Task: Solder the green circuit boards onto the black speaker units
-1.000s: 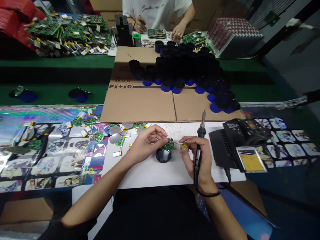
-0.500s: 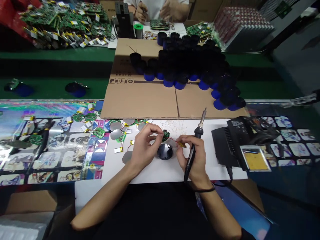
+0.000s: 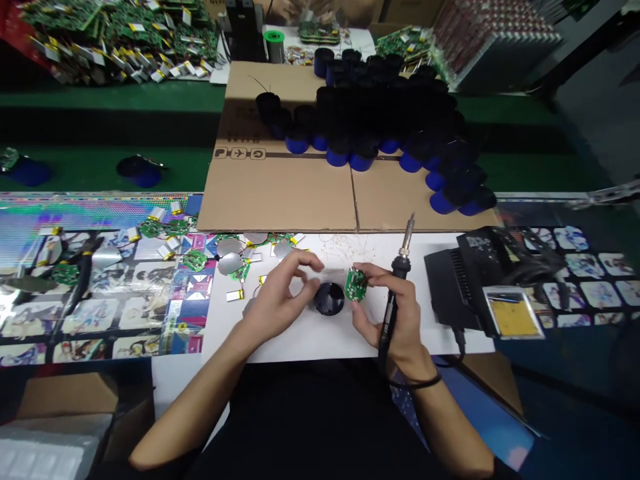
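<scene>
My right hand (image 3: 395,320) is closed around a black soldering iron (image 3: 399,273), tip pointing up and away. Its fingertips also pinch a small round green circuit board (image 3: 356,284), held upright on edge. Just left of that board, a black round housing (image 3: 329,299) lies on the white sheet (image 3: 300,340). My left hand (image 3: 280,293) hovers left of the housing with fingers apart and curved, thumb close to the housing, nothing held in it.
A black soldering station (image 3: 475,273) with a yellow sponge tray (image 3: 510,320) stands to the right. Flat cardboard (image 3: 280,193) beyond carries several blue-black cylinders (image 3: 390,127). Loose boards and small batteries (image 3: 195,257) lie left. Another person's hands (image 3: 300,10) work at the far edge.
The green board has passed from my left fingers to my right fingertips and now stands upright. My left hand has opened and drawn back slightly. The view has tilted down.
</scene>
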